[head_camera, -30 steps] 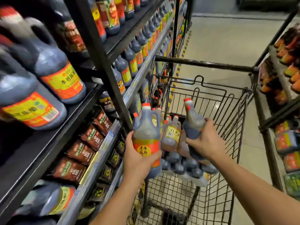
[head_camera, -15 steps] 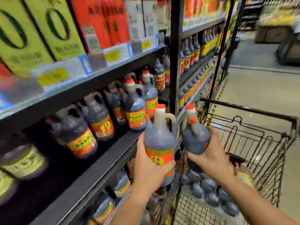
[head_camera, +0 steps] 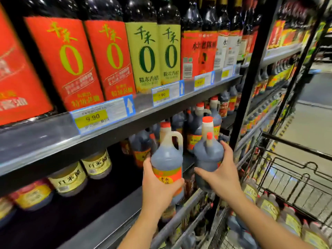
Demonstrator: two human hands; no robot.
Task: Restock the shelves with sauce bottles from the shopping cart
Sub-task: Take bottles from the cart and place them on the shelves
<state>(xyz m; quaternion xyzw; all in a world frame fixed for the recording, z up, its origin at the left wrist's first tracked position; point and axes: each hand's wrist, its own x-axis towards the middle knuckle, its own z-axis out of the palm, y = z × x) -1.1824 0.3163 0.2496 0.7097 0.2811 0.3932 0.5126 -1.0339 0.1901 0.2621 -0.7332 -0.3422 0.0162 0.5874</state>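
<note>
Head camera looks down on the left hand (head_camera: 159, 187), wrapped round the belly of an upright dark plastic sauce jug with red cap, pale handle and orange label (head_camera: 167, 159). Just to its right, the right hand (head_camera: 221, 178) grips a second dark red-capped jug (head_camera: 208, 155), fingers curled on its side. Matching jugs (head_camera: 195, 130) stand just beyond both hands, on the black metal shelf (head_camera: 107, 221). Right of the right hand sits the black wire shopping cart (head_camera: 296, 169), yellow-labelled bottles (head_camera: 269, 207) inside.
</note>
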